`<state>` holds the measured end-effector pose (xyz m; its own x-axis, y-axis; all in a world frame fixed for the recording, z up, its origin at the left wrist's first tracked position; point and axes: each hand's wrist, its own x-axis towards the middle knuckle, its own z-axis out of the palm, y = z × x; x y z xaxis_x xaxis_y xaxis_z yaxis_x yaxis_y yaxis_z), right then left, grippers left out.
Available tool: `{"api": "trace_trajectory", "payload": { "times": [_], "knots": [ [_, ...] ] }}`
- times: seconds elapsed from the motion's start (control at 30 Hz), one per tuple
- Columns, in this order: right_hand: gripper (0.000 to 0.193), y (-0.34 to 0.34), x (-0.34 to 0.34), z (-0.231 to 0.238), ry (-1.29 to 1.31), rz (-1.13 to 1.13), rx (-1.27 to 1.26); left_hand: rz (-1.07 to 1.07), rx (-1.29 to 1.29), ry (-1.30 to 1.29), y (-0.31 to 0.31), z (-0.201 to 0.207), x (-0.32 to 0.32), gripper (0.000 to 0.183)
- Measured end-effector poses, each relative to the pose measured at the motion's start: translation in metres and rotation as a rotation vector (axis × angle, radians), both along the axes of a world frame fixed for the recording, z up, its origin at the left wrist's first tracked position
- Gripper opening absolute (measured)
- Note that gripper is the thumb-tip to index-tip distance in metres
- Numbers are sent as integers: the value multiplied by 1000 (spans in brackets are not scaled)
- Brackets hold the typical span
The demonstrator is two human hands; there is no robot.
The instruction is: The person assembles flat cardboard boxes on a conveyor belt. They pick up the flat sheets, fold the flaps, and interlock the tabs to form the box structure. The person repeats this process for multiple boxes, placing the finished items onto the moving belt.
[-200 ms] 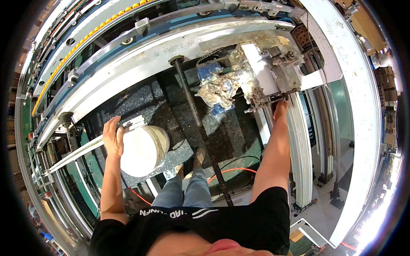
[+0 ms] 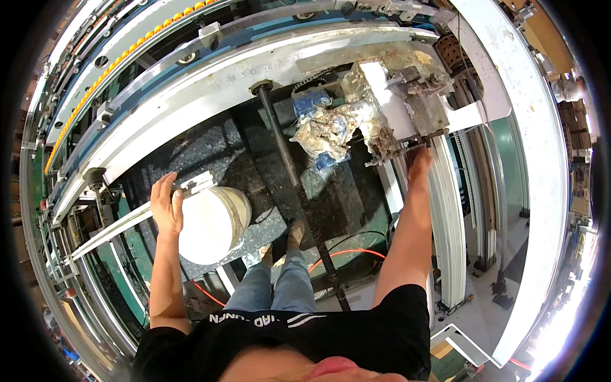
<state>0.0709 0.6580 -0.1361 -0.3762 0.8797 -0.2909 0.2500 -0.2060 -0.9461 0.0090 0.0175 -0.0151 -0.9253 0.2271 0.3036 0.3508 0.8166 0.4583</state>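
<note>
My left hand point(image 2: 167, 207) lies across the end of a narrow white rail point(image 2: 118, 233), its fingers stretched out and the thumb apart. Just right of it stands a round white bucket point(image 2: 207, 230). My right hand point(image 2: 420, 164) reaches up to the lower edge of a residue-caked machine head point(image 2: 417, 102); its fingers are hidden beneath the metal parts there. Left of that head hangs a crumpled, crusted wrapping point(image 2: 326, 130) with blue patches. Whether my right hand holds anything is not visible.
A dark threaded rod point(image 2: 294, 184) runs between my arms, from a long white beam point(image 2: 210, 89) down toward my body. White upright rails point(image 2: 449, 235) and a wide white frame point(image 2: 534, 159) stand at the right. An orange hose point(image 2: 350, 251) lies near my feet.
</note>
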Motion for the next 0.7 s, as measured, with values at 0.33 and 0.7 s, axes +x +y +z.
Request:
{"api": "trace_trajectory", "payload": {
  "times": [0.33, 0.7],
  "knots": [
    [22, -24, -11, -19, -29, 104, 228, -17, -56, 67, -17, 11, -7, 47],
    [44, -30, -4, 14, 193, -341, 602, -58, -113, 114, -20, 11, -8, 48]
  ]
}}
